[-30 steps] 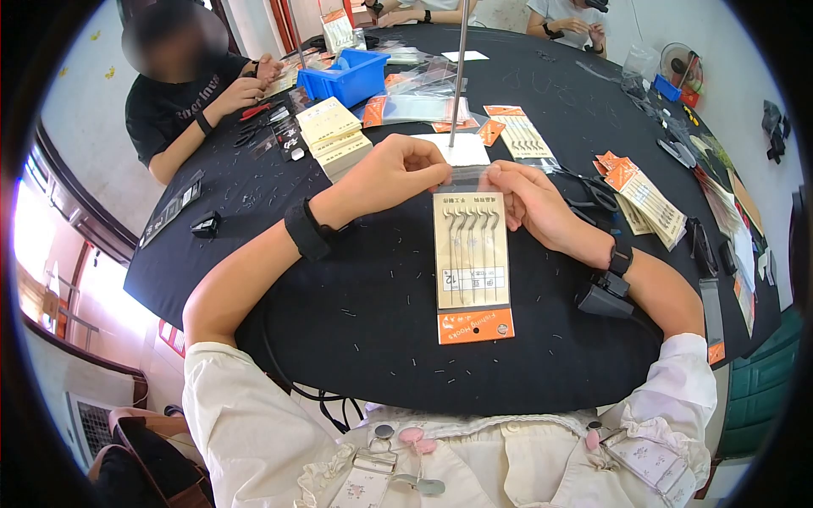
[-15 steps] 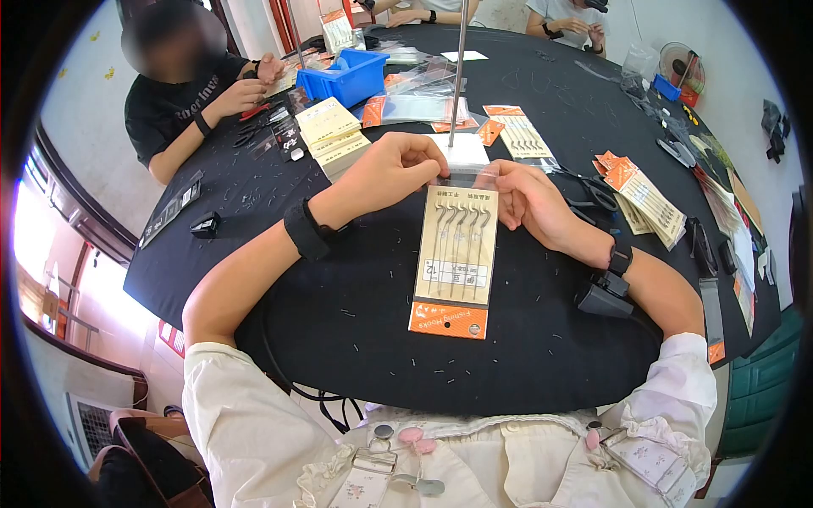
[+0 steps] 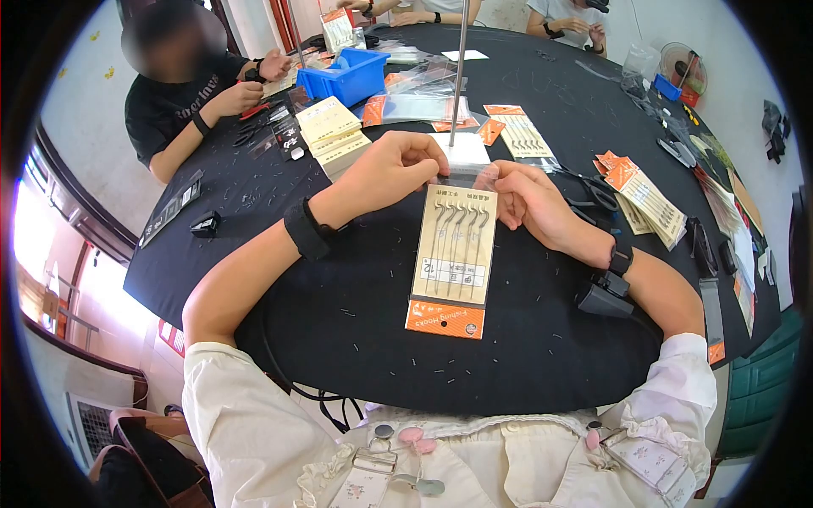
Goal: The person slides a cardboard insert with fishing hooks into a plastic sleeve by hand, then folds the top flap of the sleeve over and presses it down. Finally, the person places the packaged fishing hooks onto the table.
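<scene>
A packet of fishing hooks with a cream card and an orange end hangs between my hands, its orange end toward me. Several hooks show through the clear plastic. My left hand pinches the upper left corner of the clear bag. On the upper right corner, my right hand is closed with thumb and fingers. Just beyond the packet, a thin metal rod rises from a white base.
Stacked cream cards and a blue bin stand at the back left. Scissors and finished-looking hook packets lie to the right. A co-worker sits at the left; others sit across the black table.
The packet's orange end has swung slightly to the left. My hands hold almost the same place and grip. The co-worker's hands at the left have shifted slightly.
</scene>
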Demonstrator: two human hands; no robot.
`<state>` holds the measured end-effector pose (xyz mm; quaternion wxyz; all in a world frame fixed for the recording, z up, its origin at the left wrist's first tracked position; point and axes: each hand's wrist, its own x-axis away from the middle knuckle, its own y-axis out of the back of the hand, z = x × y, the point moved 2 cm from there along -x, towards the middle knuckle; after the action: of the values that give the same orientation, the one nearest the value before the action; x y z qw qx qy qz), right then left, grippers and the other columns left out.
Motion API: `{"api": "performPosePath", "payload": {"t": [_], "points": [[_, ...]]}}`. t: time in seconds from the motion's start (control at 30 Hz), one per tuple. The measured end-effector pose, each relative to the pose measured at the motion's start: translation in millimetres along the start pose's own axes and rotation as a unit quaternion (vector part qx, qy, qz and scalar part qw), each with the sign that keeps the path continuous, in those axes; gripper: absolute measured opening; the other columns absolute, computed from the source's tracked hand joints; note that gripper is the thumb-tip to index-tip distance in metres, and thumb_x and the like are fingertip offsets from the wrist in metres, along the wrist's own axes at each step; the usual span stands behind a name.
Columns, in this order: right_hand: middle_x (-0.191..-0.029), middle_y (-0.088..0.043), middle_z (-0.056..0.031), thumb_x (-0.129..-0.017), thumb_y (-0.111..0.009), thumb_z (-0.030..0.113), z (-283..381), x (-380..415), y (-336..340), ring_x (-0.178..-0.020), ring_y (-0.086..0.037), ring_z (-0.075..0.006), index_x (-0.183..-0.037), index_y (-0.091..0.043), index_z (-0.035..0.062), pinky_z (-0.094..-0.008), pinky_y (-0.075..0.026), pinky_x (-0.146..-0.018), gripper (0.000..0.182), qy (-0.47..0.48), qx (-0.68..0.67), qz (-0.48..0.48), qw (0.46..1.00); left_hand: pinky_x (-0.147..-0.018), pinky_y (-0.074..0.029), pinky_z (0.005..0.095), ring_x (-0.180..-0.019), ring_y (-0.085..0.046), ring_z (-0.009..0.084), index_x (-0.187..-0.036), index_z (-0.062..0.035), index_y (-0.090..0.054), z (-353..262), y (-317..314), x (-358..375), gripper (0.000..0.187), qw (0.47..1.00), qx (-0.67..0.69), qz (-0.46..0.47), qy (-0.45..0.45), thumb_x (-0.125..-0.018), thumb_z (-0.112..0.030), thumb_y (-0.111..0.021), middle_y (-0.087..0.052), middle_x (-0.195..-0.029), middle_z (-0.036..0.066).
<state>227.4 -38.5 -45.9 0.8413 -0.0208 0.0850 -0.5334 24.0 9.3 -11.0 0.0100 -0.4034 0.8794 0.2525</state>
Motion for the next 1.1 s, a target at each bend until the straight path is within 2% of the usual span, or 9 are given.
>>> {"api": "performPosePath", "payload": {"t": [0.33,0.63,1.1], "points": [[-0.071,-0.06,-0.006,-0.09,-0.04,0.018,1.0,0.0,-1.1,-0.046,-0.045,-0.0071,-0.095,-0.058,-0.0002,-0.0188,-0.035,-0.043,0.025,0.001,0.024,-0.008,1.0,-0.059,-0.043,0.0209,-0.064,-0.052,0.0058,-0.083,0.0018,-0.06,2.5,1.1,-1.1,0.017,1.0,0.008,0.006,-0.002,-0.083,-0.008,-0.046,-0.059,-0.072,0.002],[-0.069,-0.059,-0.0058,-0.092,-0.041,0.018,0.5,-0.5,-1.5,-0.044,-0.044,-0.0071,-0.094,-0.058,-0.0011,-0.0189,-0.034,-0.042,0.026,0.007,0.02,-0.005,1.0,-0.06,-0.044,0.0209,-0.065,-0.053,0.006,-0.085,0.0017,-0.06,3.7,0.7,-1.5,0.018,1.0,0.004,0.001,0.003,-0.084,-0.009,-0.046,-0.059,-0.072,0.002],[-0.065,-0.059,-0.0035,-0.096,-0.041,0.029,1.0,1.1,-3.4,-0.043,-0.044,-0.0068,-0.091,-0.06,0.0011,-0.019,-0.033,-0.041,0.034,-0.005,-0.001,-0.026,1.0,-0.06,-0.044,0.0207,-0.065,-0.053,0.0055,-0.086,0.0007,-0.06,3.9,-1.3,-0.7,0.017,1.0,0.009,0.014,0.014,-0.086,-0.012,-0.049,-0.059,-0.071,0.001]]}}
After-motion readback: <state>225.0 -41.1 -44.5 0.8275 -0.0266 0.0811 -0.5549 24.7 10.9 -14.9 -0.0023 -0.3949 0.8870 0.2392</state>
